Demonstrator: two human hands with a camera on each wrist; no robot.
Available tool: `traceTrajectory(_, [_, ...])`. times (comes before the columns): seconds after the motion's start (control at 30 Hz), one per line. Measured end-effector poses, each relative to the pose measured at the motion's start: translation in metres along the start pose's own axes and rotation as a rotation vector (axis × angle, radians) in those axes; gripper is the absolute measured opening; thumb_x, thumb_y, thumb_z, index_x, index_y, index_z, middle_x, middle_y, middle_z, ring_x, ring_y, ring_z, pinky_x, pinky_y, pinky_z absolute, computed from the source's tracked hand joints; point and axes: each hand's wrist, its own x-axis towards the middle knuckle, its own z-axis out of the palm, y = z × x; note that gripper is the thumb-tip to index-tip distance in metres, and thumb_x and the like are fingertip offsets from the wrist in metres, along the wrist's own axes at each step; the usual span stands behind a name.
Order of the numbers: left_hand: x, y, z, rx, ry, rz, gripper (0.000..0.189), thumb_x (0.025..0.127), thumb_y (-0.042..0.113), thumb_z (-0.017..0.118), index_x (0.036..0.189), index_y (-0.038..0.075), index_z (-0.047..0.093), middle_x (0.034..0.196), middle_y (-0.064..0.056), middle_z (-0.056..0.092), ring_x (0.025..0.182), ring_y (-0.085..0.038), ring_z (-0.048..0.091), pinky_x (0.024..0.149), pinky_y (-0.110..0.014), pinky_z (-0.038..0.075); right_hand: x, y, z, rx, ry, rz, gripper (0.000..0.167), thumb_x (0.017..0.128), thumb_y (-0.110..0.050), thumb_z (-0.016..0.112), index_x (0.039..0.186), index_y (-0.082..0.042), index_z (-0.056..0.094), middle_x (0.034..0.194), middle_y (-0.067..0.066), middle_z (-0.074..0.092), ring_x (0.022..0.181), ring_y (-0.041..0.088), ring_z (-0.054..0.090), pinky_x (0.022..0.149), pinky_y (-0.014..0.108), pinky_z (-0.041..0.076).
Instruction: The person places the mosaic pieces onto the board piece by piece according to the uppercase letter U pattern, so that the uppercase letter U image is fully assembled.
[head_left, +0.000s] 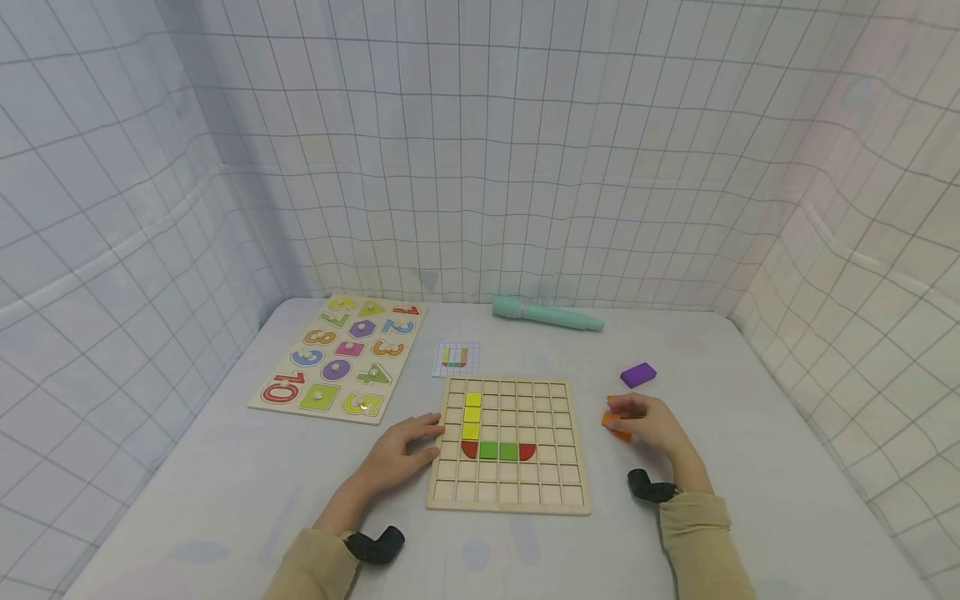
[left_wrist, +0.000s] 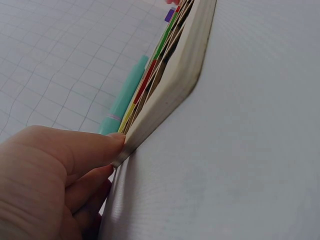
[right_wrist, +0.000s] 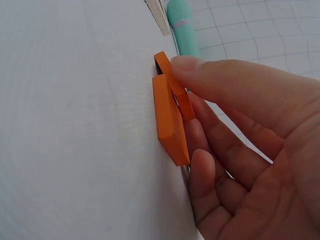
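A wooden grid board carries a column of yellow squares, two green squares and a red quarter-round piece at each end of the green row. Against the board's left edge rest the fingertips and thumb of my left hand. To the right of the board, my right hand pinches an orange block between thumb and fingers. A second orange block lies beside it, overlapping it in the right wrist view; whether the fingers also grip this one is unclear.
A purple block lies beyond my right hand. Behind the board is a small pattern card. A number-and-shape puzzle board lies at the left, and a mint-green tube-like marker at the back. Grid-patterned cloth walls surround the table.
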Motion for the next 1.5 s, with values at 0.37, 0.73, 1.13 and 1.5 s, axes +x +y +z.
traceTrajectory(0.37, [0.001,-0.001,0.001,-0.006,-0.013,0.003,0.034,0.087,0.017,0.066,0.119,0.004,0.064,0.134,-0.012,0.053,0.128,-0.031,0.043,0.111,-0.048,0.026,0.001,0.002,-0.001,-0.023,-0.022,0.023,0.041,0.075,-0.019,0.079,0.109,0.000,0.064,0.103,0.010,0.065,0.091,0.021,0.056,0.073,0.026,0.048])
traceTrajectory(0.73, [0.001,-0.002,0.001,-0.003,-0.010,0.003,0.034,0.087,0.017,0.067,0.119,0.004,0.064,0.134,-0.011,0.053,0.128,-0.031,0.043,0.111,-0.048,0.026,0.002,0.004,-0.001,-0.065,-0.024,0.035,0.036,0.077,-0.018,0.077,0.107,-0.002,0.066,0.100,0.007,0.065,0.091,0.020,0.057,0.075,0.028,0.048])
traceTrajectory(1.13, [0.000,0.000,0.000,-0.013,-0.016,-0.023,0.036,0.086,0.017,0.067,0.119,0.004,0.064,0.135,-0.010,0.052,0.130,-0.031,0.041,0.111,-0.049,0.027,0.001,-0.003,-0.001,-0.074,-0.034,0.046,0.036,0.078,-0.021,0.076,0.107,-0.002,0.067,0.101,0.009,0.066,0.092,0.023,0.059,0.070,0.027,0.049])
traceTrajectory(1.5, [0.000,0.000,-0.001,-0.010,-0.008,-0.005,0.035,0.086,0.016,0.067,0.119,0.004,0.064,0.135,-0.011,0.052,0.129,-0.032,0.041,0.111,-0.048,0.027,0.005,-0.018,0.002,-0.054,-0.035,-0.064,0.036,0.080,-0.021,0.074,0.110,-0.003,0.067,0.105,0.009,0.067,0.096,0.024,0.059,0.077,0.031,0.052])
